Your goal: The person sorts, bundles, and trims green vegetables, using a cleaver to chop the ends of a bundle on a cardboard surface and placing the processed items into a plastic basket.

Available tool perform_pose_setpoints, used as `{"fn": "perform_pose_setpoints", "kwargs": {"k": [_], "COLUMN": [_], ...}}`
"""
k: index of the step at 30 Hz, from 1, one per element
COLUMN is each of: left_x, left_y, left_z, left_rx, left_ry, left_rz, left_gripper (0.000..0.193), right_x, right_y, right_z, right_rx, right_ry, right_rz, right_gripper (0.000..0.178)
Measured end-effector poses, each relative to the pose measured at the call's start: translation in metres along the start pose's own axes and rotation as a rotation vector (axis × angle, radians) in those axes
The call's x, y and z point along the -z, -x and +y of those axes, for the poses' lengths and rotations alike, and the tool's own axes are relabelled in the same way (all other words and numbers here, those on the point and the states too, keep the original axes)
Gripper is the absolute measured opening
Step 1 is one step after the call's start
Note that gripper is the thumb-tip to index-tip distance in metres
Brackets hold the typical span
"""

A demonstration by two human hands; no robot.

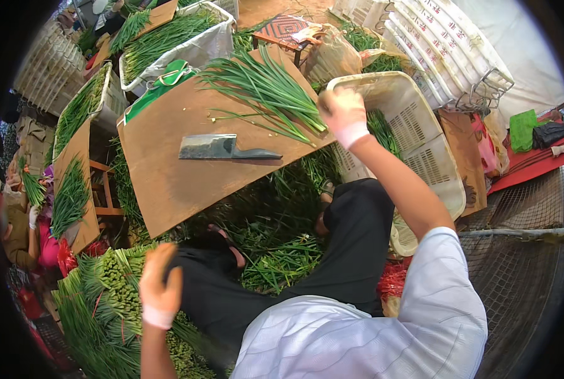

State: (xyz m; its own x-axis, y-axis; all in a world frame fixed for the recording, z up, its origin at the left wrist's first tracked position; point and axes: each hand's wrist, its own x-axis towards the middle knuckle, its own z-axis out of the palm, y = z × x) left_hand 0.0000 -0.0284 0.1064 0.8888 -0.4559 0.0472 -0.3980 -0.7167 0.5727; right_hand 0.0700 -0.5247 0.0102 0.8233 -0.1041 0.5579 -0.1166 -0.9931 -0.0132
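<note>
A loose bunch of garlic chives (263, 88) lies fanned across the far right of a brown board (162, 174). At its stem ends my right hand (345, 117), in a whitish glove, has its fingers curled; what is in them is hidden. A cleaver (209, 146) with a dark handle rests flat on the board, handle toward the right. My left hand (160, 281), also gloved, is raised beside my left thigh, thumb apart from the fingers, slightly blurred and holding nothing. Below it is a pile of tied chive bundles (114, 278).
A pale plastic crate (421, 151) stands right of the board, with greens inside. Loose chives (282, 259) cover the floor between my legs. Stacked white crates (443, 47) are at the far right. A lined crate of chives (174, 38) and a co-worker's gloved hand (34, 216) are at the left.
</note>
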Motion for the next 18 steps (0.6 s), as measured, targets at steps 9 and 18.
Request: {"fn": "perform_pose_setpoints", "kwargs": {"k": [9,18], "left_x": [-0.129,-0.136], "left_y": [-0.053,-0.023], "left_z": [0.047,0.01], "left_rx": [-0.19,0.051], "left_ry": [0.376,0.485], "left_rz": [-0.292,-0.295], "left_gripper": [0.037,0.035], "right_x": [-0.016,-0.043], "right_y": [0.037,0.045], "right_z": [-0.019,-0.021], "right_rx": [0.054,0.065], "right_ry": [-0.113,0.079], "right_rz": [-0.206,-0.25], "right_gripper": [0.016,0.009]}}
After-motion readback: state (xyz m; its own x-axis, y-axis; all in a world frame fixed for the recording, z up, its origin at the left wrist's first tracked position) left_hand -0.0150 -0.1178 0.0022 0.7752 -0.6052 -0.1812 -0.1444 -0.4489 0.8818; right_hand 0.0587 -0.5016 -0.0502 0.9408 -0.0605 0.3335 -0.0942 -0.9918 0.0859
